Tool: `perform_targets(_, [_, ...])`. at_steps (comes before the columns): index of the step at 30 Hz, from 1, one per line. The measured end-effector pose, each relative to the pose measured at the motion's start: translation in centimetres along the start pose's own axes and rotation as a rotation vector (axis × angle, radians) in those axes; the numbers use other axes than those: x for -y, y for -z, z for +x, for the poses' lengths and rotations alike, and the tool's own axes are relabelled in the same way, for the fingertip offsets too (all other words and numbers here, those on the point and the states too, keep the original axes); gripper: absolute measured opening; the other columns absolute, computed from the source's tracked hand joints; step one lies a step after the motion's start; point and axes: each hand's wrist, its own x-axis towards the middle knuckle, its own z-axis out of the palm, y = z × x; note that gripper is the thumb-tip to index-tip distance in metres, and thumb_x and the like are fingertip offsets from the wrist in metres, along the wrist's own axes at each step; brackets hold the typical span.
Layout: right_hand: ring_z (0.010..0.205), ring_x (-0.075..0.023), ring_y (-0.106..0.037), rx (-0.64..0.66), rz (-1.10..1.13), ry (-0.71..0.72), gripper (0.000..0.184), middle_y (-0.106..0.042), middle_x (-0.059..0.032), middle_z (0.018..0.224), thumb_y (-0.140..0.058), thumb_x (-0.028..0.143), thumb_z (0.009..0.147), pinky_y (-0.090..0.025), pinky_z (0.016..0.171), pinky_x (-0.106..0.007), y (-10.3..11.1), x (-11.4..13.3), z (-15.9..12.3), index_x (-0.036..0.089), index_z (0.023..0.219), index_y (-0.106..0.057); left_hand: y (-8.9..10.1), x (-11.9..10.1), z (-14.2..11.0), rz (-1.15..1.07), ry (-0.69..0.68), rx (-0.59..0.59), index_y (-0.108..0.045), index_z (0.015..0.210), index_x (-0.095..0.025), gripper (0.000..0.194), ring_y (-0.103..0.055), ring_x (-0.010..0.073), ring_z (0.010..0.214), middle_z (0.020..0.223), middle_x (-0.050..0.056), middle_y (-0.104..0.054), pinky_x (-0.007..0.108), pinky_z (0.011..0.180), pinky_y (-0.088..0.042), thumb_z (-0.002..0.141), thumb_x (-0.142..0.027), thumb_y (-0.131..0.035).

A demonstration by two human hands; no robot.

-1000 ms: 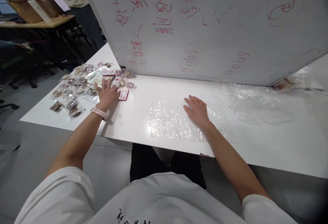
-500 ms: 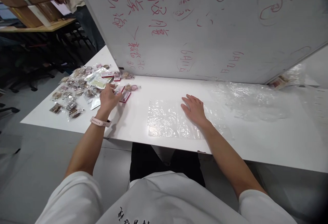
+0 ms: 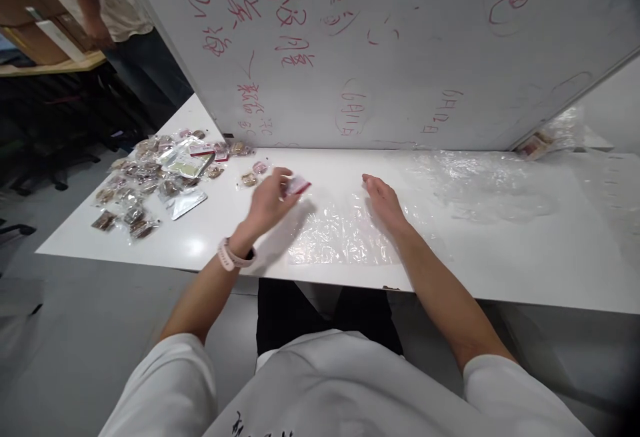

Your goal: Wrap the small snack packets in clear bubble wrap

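Head view: the left hand (image 3: 270,200) grips a small red-and-white box (image 3: 299,185) between thumb and fingers, near the far left corner of a clear plastic bag (image 3: 320,237) lying flat on the bench (image 3: 515,257). The right grip is empty, its fingers loosely extended. Wrapped packets (image 3: 150,170) lie in a pile at the left end.

Handling, by judgement:
1. Hold the box by its edges with light, even pressure; it appears stiff enough not to bend.
2. Keep its corners clear of the bag. Thin film would likely wrinkle or slide if caught.
3. Steady the bag, if required, with light pressure from the right hand (image 3: 385,203).

Pose: the left forearm slants forward and inward, a pale wristband (image 3: 227,257) at the wrist; the box projects from the fingertips toward the right. The right forearm slants in from the opposite side, fingers together and pointing away from the body. Whether this hand touches the bag cannot be determined.
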Motion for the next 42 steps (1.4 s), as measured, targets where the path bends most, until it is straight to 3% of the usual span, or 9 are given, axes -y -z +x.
perform_targets(3, [0.127, -0.0223, -0.058, -0.013, 0.111, -0.051, 0.056, -0.062, -0.0057, 0.14, -0.038, 0.066, 0.097, -0.043, 0.109, -0.043, -0.2, -0.3, 0.3, 0.028, 0.13, -0.063, -4.8, -3.7, -0.4, 0.064, -0.217, 0.186, -0.05, 0.122, -0.019, 0.037, -0.063, 0.0209, 0.088, 0.105, 0.009, -0.069, 0.034, 0.07, -0.049, 0.09, -0.03, -0.067])
perform_targets(7, [0.123, -0.0205, -0.06, -0.035, -0.116, 0.018, 0.048, -0.065, -0.0063, 0.135, -0.041, 0.052, 0.099, -0.046, 0.105, -0.038, 0.6, 0.2, 0.4, 0.025, 0.131, -0.062, -8.6, -4.3, -0.4, 0.18, -0.383, 0.28, -0.054, 0.118, -0.02, 0.027, -0.057, 0.0252, 0.103, 0.114, 0.009, -0.066, 0.039, 0.084, -0.048, 0.092, -0.025, -0.062])
perform_targets(13, [0.118, -0.0356, -0.057, -0.335, -0.53, -0.131, 0.046, -0.069, -0.0159, 0.118, -0.044, 0.044, 0.096, -0.039, 0.102, -0.059, 6.7, 0.6, -0.6, 0.02, 0.129, -0.064, -8.4, -2.7, 0.1, 0.04, -0.311, 0.257, -0.055, 0.123, -0.02, 0.04, -0.056, 0.0249, 0.102, 0.113, 0.008, -0.066, 0.038, 0.083, -0.049, 0.087, -0.028, -0.069])
perform_targets(17, [0.095, -0.0367, -0.065, -0.212, -0.77, -0.387, 0.05, -0.071, -0.0153, 0.094, -0.051, 0.058, 0.09, -0.045, 0.086, -0.055, 9.0, -0.8, -1.0, 0.02, 0.118, -0.068, -8.8, -3.2, 0.3, -0.033, -0.307, 0.268, -0.06, 0.112, -0.02, 0.028, -0.058, 0.0227, 0.093, 0.1, 0.006, -0.068, 0.036, 0.075, -0.049, 0.085, -0.022, -0.068])
perform_targets(25, [0.093, -0.0306, -0.065, 0.018, -0.719, -0.335, 0.071, -0.07, -0.0095, 0.104, -0.06, 0.069, 0.081, -0.047, 0.084, -0.047, 9.2, -0.6, -1.3, 0.025, 0.137, -0.055, -8.6, -3.4, 0.1, -0.12, -0.288, 0.26, -0.062, 0.117, -0.02, 0.033, -0.059, 0.0199, 0.092, 0.102, 0.006, -0.067, 0.035, 0.075, -0.051, 0.084, -0.019, -0.069])
perform_targets(29, [0.116, -0.0337, -0.057, -0.141, -0.703, -0.161, 0.062, -0.059, -0.0136, 0.132, -0.059, 0.055, 0.087, -0.047, 0.09, -0.049, 8.7, 0.2, -1.7, 0.024, 0.141, -0.053, -8.6, -3.4, -0.7, -0.164, -0.299, 0.29, -0.062, 0.117, -0.021, 0.033, -0.059, 0.0204, 0.094, 0.106, 0.006, -0.067, 0.035, 0.076, -0.052, 0.085, -0.023, -0.071])
perform_targets(32, [0.114, -0.0304, -0.056, -0.186, -0.595, 0.046, 0.045, -0.062, -0.0112, 0.127, -0.055, 0.047, 0.092, -0.048, 0.09, -0.046, 7.3, 0.5, -1.6, 0.024, 0.13, -0.062, -8.9, -3.8, -1.0, -0.177, -0.328, 0.308, -0.059, 0.12, -0.02, 0.037, -0.06, 0.0198, 0.093, 0.109, 0.007, -0.067, 0.034, 0.077, -0.052, 0.086, -0.028, -0.072])
perform_targets(37, [0.102, -0.0261, -0.059, 0.097, -0.52, 0.13, 0.027, -0.068, -0.0067, 0.109, -0.059, 0.038, 0.09, -0.049, 0.087, -0.043, 5.2, 0.5, -1.5, 0.024, 0.109, -0.071, -9.2, -4.7, -1.9, -0.016, -0.483, 0.255, -0.058, 0.116, -0.021, 0.029, -0.057, 0.0254, 0.104, 0.114, 0.009, -0.066, 0.04, 0.083, -0.051, 0.089, -0.027, -0.068])
perform_targets(42, [0.105, -0.0259, -0.059, 0.218, -0.399, 0.151, 0.032, -0.069, -0.0065, 0.109, -0.053, 0.048, 0.094, -0.048, 0.09, -0.043, 5.4, 1.8, -2.0, 0.027, 0.106, -0.073, -9.1, -5.0, -6.5, 0.088, -0.628, 0.111, -0.057, 0.113, -0.021, 0.019, -0.057, 0.0258, 0.101, 0.112, 0.01, -0.065, 0.041, 0.081, -0.05, 0.094, -0.023, -0.06])
